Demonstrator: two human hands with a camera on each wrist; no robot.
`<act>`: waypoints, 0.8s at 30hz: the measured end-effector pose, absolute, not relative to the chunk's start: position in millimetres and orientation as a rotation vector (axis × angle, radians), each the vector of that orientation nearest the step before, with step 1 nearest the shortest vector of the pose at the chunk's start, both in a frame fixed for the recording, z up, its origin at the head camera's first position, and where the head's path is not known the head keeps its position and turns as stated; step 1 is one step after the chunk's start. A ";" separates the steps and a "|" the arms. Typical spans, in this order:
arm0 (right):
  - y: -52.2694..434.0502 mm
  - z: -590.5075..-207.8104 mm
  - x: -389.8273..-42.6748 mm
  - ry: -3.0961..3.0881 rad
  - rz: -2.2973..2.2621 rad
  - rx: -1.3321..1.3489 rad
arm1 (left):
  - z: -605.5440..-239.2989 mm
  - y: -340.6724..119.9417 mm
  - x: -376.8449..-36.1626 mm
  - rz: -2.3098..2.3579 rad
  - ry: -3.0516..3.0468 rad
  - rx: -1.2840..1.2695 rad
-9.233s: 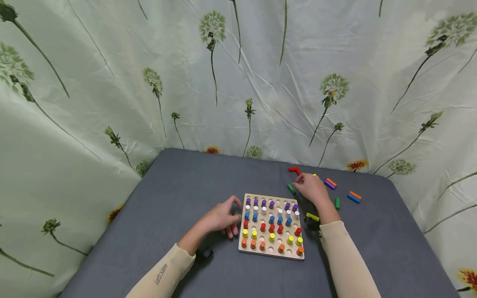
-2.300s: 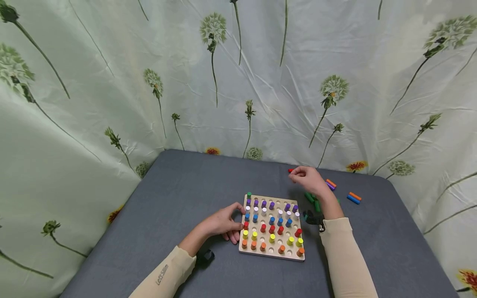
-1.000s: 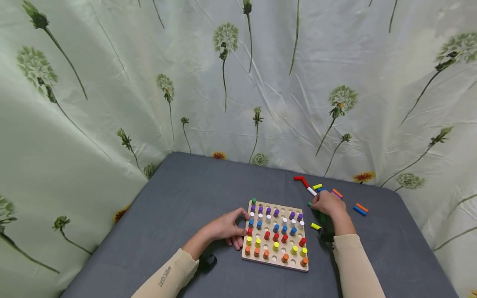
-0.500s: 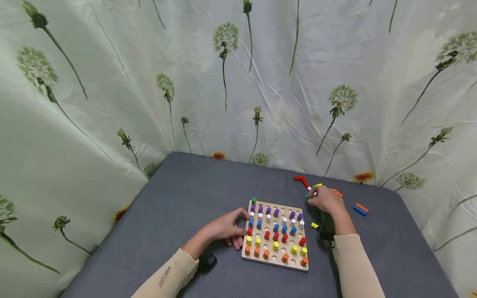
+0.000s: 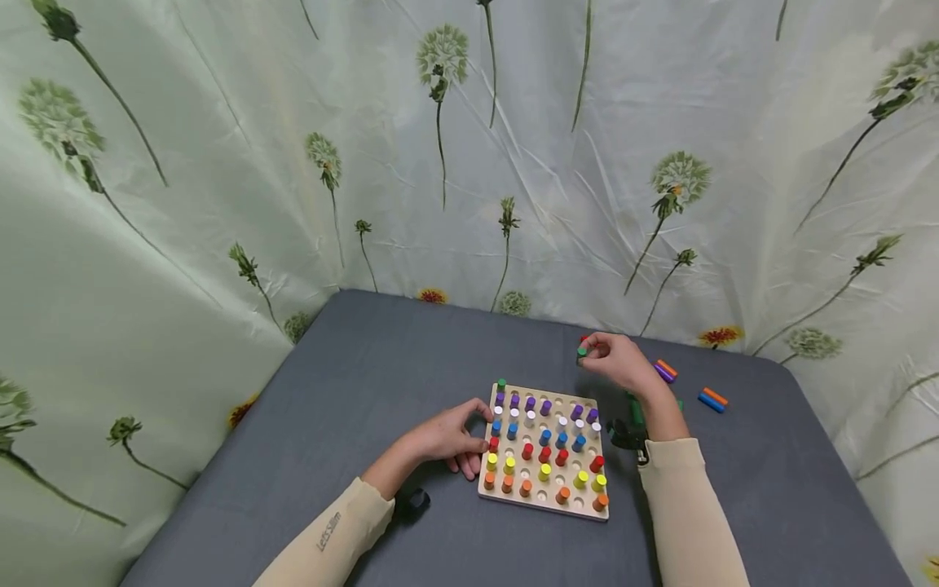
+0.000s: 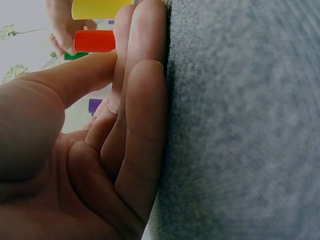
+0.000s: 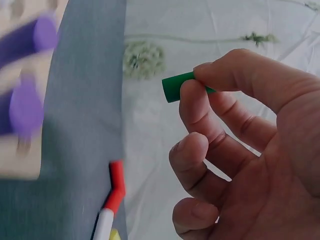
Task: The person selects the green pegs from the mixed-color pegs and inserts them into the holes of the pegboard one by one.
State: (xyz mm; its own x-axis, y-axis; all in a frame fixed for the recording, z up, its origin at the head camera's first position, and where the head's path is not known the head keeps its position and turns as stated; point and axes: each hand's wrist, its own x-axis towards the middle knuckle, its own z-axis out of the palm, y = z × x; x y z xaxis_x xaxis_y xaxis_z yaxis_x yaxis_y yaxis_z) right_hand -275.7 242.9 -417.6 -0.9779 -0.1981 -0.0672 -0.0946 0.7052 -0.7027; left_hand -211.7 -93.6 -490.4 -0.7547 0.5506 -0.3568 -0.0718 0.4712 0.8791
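A wooden pegboard (image 5: 534, 501) lies on the grey table, with rows of purple, white, blue, red, yellow and orange pegs. One green peg (image 5: 501, 384) stands in its back left corner. My left hand (image 5: 449, 434) rests at the board's left edge, thumb and index finger apart. In the left wrist view the thumb reaches close to a red peg (image 6: 94, 41). My right hand (image 5: 619, 363) is raised beyond the board's back right corner, pinching another green peg (image 7: 175, 87) between thumb and index finger. The other fingers are loosely bent.
Loose pegs lie right of the board: an orange and purple pair (image 5: 666, 372) and an orange and blue pair (image 5: 713, 399). Red pegs (image 7: 116, 185) and a white peg (image 7: 104, 225) lie in line on the table. A flowered curtain (image 5: 411, 204) hangs behind.
My right hand has lifted a green peg from the loose ones and carried it left, toward the board's back. Earlier, a first green peg appeared in the corner hole. My left hand stays put.
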 end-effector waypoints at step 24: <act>168.4 -434.2 -275.7 2.548 -1.163 -0.425 | -488.6 -94.6 -210.8 1.288 2.089 0.368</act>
State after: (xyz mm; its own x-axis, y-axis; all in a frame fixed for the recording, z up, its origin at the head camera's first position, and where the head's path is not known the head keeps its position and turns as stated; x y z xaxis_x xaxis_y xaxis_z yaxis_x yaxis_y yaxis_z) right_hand -275.7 168.4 -434.2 -0.9087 -0.3883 -0.1530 -0.1387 0.6267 -0.7668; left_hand -210.8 -94.6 -488.6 -0.7505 0.5418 -0.3784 -0.0950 0.4782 0.8731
